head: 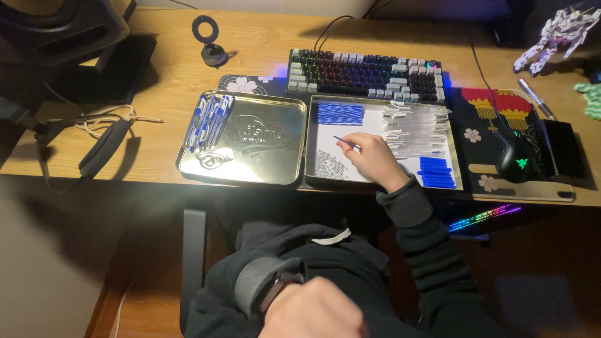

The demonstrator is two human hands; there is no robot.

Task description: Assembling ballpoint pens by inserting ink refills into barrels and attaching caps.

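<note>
Right hand: we pinched a thin blue refill over the open tin, frame centre.
Left hand: we kept it fisted, bottom centre.
Embossed lid: it lay left, carrying assembled pens.

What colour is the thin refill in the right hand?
Blue refill, held by the right hand; the head view shows it.

A dark hooded sweatshirt with ribbed grey cuffs covers both arms; a dark watch bands the wrist at bottom centre.
</note>
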